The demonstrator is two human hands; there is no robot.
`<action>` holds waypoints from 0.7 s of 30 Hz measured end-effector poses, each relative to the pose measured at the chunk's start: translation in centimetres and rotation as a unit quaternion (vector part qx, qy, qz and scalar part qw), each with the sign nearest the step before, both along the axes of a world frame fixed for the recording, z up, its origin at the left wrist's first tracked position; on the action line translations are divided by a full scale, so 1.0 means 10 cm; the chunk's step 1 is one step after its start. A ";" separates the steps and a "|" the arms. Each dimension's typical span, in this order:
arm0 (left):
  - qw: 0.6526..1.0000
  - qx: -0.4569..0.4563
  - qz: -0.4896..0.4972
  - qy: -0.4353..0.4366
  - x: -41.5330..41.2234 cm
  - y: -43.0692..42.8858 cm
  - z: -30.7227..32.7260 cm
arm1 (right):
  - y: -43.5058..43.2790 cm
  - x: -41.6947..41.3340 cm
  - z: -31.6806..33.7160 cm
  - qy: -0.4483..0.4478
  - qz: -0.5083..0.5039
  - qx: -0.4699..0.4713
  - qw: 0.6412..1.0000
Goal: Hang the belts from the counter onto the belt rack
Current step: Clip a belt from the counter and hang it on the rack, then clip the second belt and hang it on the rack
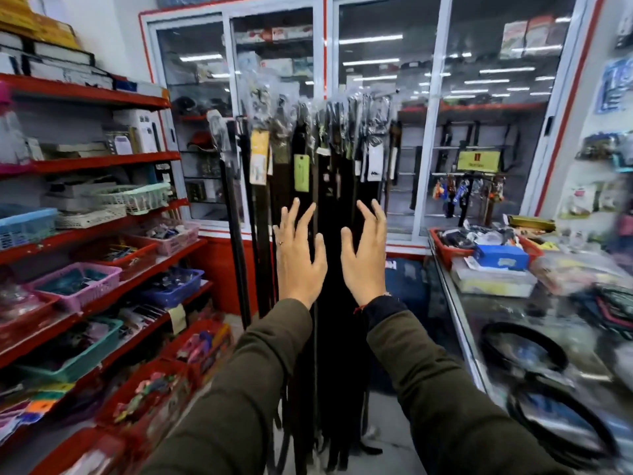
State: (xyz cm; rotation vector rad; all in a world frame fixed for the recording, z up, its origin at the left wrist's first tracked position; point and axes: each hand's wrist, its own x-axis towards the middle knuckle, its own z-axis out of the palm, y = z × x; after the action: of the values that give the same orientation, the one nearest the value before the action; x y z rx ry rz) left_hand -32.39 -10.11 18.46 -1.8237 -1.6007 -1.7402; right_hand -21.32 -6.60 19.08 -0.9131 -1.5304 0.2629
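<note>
Head view: both hands are raised before the hanging belts on the belt rack, the left hand and right hand each with fingers spread apart and nothing held. Coiled belts are seen lying on the glass bench at the right — well apart from the rack. One coil is best lifted by its buckle end, so that the hook is found cleanly — a judgement only.

Small shop, red shelves of boxed goods, glass counter, tagged hanging belts
</note>
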 end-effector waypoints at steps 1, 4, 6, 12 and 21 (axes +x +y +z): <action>1.000 -0.015 -0.004 0.005 0.12 -0.02 -0.14 | -0.04 0.13 -0.13 -0.023 -0.029 -0.007 0.999; 0.998 -0.051 -0.016 0.016 0.49 -0.09 -0.53 | -0.18 0.55 -0.51 -0.098 -0.098 -0.034 0.990; 0.996 -0.075 -0.028 0.027 0.75 -0.13 -0.79 | -0.28 0.85 -0.75 -0.132 -0.129 -0.063 0.981; 0.981 -0.160 -0.090 0.055 1.49 -0.29 -1.48 | -0.62 1.73 -1.49 -0.184 -0.204 -0.165 0.947; 0.913 -0.290 -0.262 0.120 2.52 -0.35 -2.03 | -1.10 2.73 -2.27 -0.052 -0.337 -0.424 0.839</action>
State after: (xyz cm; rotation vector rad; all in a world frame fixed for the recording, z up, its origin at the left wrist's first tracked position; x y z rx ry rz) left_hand -7.21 -13.63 -1.80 -2.8374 -1.7543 -1.1616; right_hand 5.97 -17.57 -3.58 -2.1345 -1.0548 0.3833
